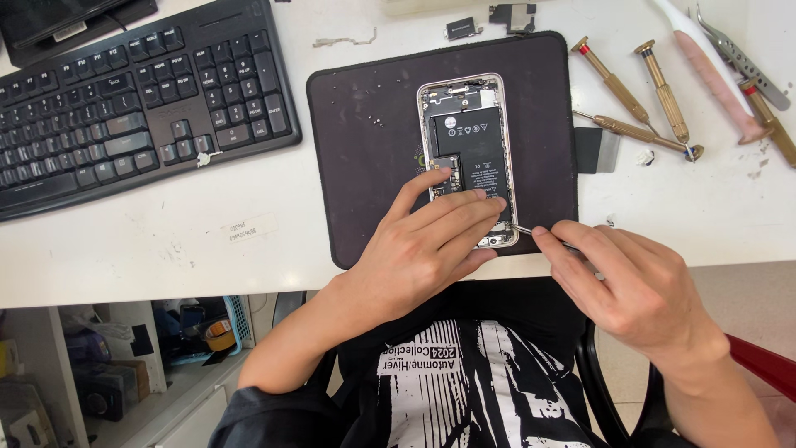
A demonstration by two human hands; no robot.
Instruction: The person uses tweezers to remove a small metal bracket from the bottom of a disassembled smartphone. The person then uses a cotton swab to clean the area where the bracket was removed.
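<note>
One opened smartphone (pixel 467 141) lies with its back off, and one black battery (pixel 477 153) shows inside it. One dark work mat (pixel 365 149) sits under it. One black keyboard (pixel 124 99) is there. Four brass-handled precision screwdrivers are out: two (pixel 612 81) (pixel 663 90) side by side, one (pixel 634 131) below them and one (pixel 767 116) at the right edge. One pair of metal tweezers (pixel 740 60) and one white-and-pink handled tool (pixel 713 70) lie nearby. Two small dark phone parts (pixel 461 28) (pixel 512 15) sit above the mat. Two hands are in view, a left hand (pixel 427 245) and a right hand (pixel 634 286), the right pinching one thin metal tool (pixel 524 230).
</note>
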